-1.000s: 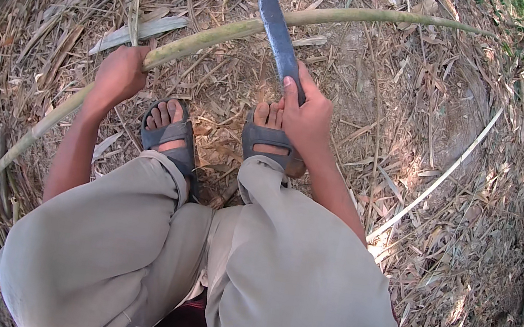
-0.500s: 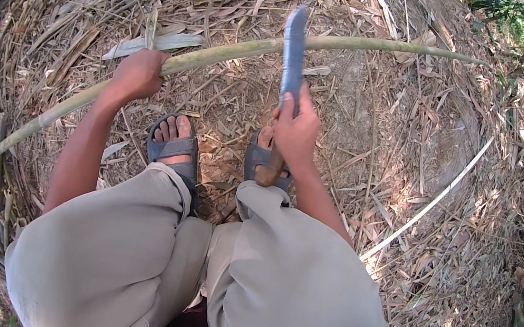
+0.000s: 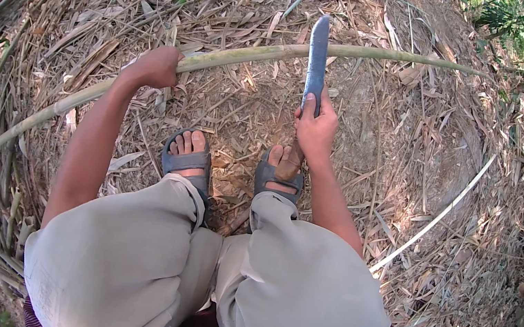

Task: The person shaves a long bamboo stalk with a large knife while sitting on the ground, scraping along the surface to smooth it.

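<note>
Leaf-strewn ground (image 3: 357,121) lies beneath pole (image 3: 246,56) and plain-bladed knife (image 3: 316,68).

A pale strip (image 3: 438,219) lies among dry leaves (image 3: 459,275).

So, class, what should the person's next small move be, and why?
Perhaps bring the knife edge-first against the pole: the right hand holds the knife, which crosses the pole in this view, though contact can't be told. The left hand grips the pole further left, clear of the knife.
</note>
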### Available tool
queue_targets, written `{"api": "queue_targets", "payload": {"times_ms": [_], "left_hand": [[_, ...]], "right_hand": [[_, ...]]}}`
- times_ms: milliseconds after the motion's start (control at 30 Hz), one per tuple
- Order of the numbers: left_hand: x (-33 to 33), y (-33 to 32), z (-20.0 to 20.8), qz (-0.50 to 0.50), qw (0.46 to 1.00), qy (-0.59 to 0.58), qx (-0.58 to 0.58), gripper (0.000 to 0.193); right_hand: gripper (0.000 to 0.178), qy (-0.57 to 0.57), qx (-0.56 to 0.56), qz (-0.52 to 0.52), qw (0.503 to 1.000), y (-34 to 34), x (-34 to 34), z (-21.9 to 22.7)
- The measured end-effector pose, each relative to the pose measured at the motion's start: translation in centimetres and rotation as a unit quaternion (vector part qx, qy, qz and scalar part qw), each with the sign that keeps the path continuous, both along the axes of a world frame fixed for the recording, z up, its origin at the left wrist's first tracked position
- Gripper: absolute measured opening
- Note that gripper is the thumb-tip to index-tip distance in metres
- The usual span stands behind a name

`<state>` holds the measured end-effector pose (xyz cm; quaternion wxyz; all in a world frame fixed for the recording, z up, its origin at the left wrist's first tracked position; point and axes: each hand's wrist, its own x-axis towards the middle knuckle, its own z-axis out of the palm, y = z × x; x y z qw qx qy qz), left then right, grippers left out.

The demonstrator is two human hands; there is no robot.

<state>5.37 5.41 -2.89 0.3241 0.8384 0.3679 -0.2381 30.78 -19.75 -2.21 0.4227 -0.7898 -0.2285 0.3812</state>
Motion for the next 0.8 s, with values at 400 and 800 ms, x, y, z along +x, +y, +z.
{"api": "queue_targets", "payload": {"times_ms": [400,800], "left_hand": [[-0.5,0.6,-1.5,-0.005,1.000,0.003,0.010,0.027],[-0.4,0.3,-0.7,0.001,1.000,-0.016,0.008,0.028]], "right_hand": [[0.042,-0.032,0.060,0.092,0.993,0.0,-3.4,-0.9],[0.037,-0.010,0.078,0.004,0.997,0.5,-1.7,-2.2]]}}
